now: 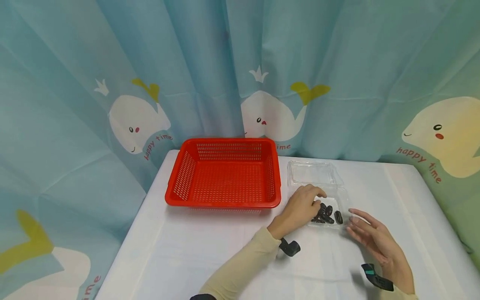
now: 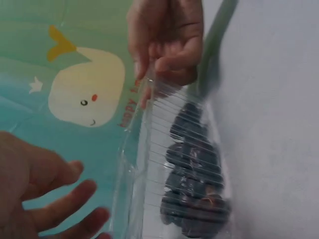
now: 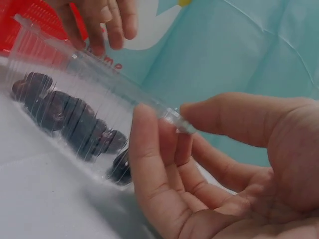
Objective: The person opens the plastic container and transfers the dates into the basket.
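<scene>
Behind everything hangs a blue curtain (image 1: 225,62) printed with whales, closing off the back and sides. Before it stands the bench (image 1: 225,258) under a white cloth, bearing all the rest. At its far left sits a red slotted basket (image 1: 225,175), nothing visible inside it, its long side just beside the work.

To the basket's right lies a clear plastic clamshell box (image 1: 330,200) with its lid (image 1: 313,173) folded back flat toward the curtain, so the tray half is open from above. Dark, wrinkled oblong fruits (image 1: 328,214), perhaps dates, lie heaped in the near end of that tray; the wrist views show them through its ribbed wall.

The left hand (image 1: 301,204) arches over the tray from the basket side, fingers curled down toward the fruits; whether they already pinch one I cannot tell, since the knuckles hide the tips. The right hand (image 1: 369,235) stands at the tray's near right corner, fingers (image 3: 149,164) straight and slightly spread, with fingertip and thumb (image 3: 234,117) touching the rim (image 3: 169,115). That looks like steadying, to keep the light box from sliding, rather than a true grip.

A small black camera mount (image 1: 289,247) is strapped at each wrist.
</scene>
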### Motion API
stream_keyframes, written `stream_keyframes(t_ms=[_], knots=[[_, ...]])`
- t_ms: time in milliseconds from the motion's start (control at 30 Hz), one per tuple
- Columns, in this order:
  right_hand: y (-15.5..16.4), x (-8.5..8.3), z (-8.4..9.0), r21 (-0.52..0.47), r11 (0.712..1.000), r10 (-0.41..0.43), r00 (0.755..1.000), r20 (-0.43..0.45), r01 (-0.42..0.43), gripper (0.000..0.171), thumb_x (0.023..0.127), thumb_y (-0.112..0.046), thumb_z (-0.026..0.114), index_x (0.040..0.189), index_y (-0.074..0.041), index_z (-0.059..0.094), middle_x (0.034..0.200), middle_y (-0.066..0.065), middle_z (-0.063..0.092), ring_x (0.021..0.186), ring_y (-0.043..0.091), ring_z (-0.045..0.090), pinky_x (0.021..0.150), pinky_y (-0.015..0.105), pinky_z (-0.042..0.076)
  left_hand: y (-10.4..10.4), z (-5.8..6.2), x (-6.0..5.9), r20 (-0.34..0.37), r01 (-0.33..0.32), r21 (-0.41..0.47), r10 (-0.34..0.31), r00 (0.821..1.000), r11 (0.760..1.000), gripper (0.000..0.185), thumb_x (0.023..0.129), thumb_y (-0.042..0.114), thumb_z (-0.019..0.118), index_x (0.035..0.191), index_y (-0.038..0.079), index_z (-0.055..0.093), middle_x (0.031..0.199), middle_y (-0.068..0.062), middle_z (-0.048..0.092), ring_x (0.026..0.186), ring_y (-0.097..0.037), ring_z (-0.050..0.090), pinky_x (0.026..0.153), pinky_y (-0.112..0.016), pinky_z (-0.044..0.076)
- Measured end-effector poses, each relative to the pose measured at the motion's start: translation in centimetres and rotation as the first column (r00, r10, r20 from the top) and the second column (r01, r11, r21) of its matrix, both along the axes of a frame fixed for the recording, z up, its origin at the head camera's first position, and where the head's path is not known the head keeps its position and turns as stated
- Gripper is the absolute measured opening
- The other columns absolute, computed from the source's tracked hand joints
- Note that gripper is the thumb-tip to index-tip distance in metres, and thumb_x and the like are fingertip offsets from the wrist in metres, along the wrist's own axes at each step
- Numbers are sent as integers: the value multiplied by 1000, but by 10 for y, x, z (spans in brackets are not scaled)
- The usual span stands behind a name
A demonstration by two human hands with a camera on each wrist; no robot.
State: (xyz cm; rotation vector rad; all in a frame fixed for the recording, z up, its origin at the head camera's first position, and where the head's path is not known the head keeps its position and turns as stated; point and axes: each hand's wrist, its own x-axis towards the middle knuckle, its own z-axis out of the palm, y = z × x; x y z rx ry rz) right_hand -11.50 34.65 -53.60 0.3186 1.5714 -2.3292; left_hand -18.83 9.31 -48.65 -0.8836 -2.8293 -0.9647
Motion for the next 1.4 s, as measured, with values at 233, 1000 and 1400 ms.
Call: stream_keyframes(t_ms=[233, 1000, 1400], knots=[[-5, 0, -5, -17, 998, -56, 998, -31, 55, 35, 107, -3, 54, 118, -29, 73, 100, -6, 69, 92, 8, 69, 85, 26, 63, 4, -3, -11, 66, 96, -81, -91, 994, 992, 31, 99, 14, 66, 129, 20, 72, 123, 5, 73, 112, -7, 66, 96, -15, 49], [-6, 4, -17, -59, 997, -49, 992, -115, 42, 38, 108, 1, 49, 126, -25, 69, 100, -4, 70, 93, 8, 70, 87, 25, 62, 30, -21, -17, 48, 8, -367, 11, 999, 930, 36, 90, 37, 80, 125, 27, 75, 114, 12, 76, 99, -11, 60, 77, -19, 46], [-7, 4, -17, -43, 998, -50, 992, -113, 45, 37, 108, 0, 50, 126, -26, 68, 100, -4, 69, 92, 8, 70, 87, 25, 62, 37, -31, -18, -60, -50, -413, 28, 998, 909, 13, 85, 31, 84, 86, 25, 73, 88, 8, 73, 83, -14, 57, 64, -26, 40]])
